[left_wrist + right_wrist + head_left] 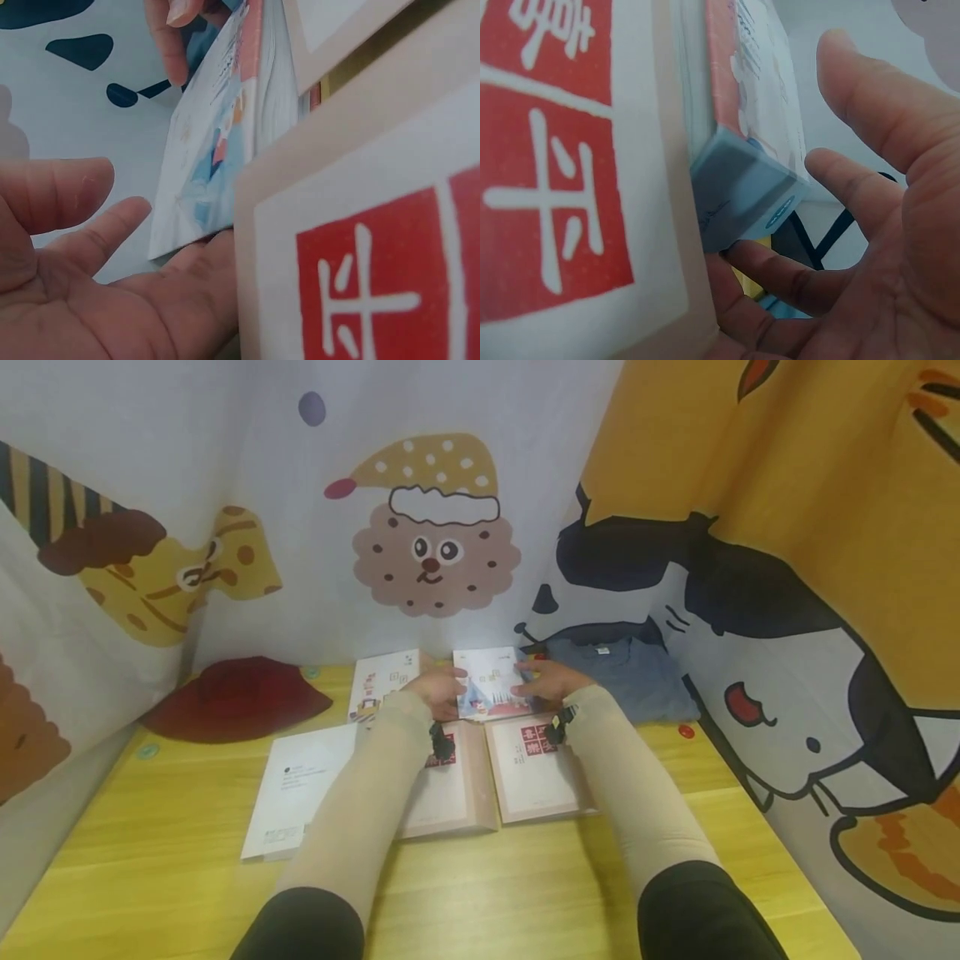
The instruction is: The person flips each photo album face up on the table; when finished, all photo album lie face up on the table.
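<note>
A thick picture-covered book (487, 687) lies at the back middle of the table, between the two hands. At its left side is my left hand (438, 687); in the left wrist view its fingers reach the book's (214, 150) lower edge, with the thumb spread off the cover. My right hand (551, 680) is on the other side. In the right wrist view its fingertips are at the bottom of the pale blue spine (746, 187), and its thumb stands apart. Nearer the forearms lie two books with red character squares, a middle book (457, 793) and a right book (540, 781).
A white book (288, 785) lies front left, and another illustrated book (378, 677) lies behind it. A dark red hat (240, 697) sits back left. A folded blue-grey shirt (630, 681) lies back right. Printed curtains (300, 527) hang behind the yellow table (495, 893).
</note>
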Tool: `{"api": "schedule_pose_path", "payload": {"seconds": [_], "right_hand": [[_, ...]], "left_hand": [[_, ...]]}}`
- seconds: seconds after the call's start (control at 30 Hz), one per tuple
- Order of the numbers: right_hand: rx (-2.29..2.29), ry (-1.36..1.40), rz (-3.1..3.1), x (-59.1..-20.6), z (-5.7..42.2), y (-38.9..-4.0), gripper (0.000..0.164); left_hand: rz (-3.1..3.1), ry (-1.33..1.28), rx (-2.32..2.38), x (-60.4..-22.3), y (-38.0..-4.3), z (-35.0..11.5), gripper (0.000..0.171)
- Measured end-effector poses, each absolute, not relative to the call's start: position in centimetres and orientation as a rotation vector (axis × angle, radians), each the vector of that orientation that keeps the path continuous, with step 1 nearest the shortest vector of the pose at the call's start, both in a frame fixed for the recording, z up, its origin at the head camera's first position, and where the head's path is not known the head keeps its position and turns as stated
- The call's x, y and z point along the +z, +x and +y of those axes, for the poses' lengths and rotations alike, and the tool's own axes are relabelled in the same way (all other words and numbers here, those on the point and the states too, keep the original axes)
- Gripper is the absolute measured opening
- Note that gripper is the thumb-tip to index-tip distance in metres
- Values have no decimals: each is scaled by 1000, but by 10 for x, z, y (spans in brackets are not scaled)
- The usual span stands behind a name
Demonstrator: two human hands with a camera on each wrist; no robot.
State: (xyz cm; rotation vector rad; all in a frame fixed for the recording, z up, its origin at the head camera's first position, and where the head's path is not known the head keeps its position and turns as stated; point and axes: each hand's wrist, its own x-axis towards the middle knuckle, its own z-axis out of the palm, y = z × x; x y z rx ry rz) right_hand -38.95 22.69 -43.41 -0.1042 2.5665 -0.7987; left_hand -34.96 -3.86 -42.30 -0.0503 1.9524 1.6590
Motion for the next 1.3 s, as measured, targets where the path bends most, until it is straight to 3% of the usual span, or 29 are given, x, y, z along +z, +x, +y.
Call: {"api": "schedule_pose_path", "payload": {"seconds": [1.3], "right_hand": [[-880,-115,2566,-429,222,-374,81]], "left_hand": [[1801,-125,1827,-427,-350,-23,67]]}}
